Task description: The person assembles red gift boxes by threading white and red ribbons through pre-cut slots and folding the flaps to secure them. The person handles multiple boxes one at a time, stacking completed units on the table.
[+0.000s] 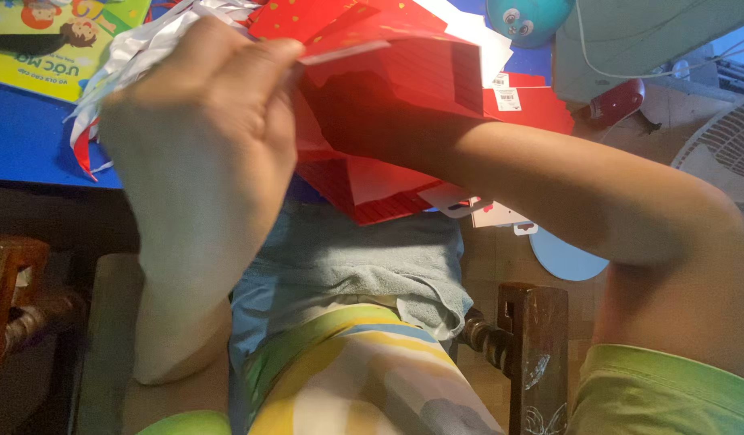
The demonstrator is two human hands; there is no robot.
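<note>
Head view: left hand point(199, 137) pinching the edge of a red paper bag point(396, 89) held up above the lap, right hand buried inside it, grip not discernible, white paper shreds point(138, 48) just behind, blue table point(25, 145) beyond, wooden chair point(533, 354) below.

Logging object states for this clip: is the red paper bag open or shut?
Open. The right forearm goes into the red paper bag's mouth, hiding that hand, while the left hand grips its upper edge.
</note>
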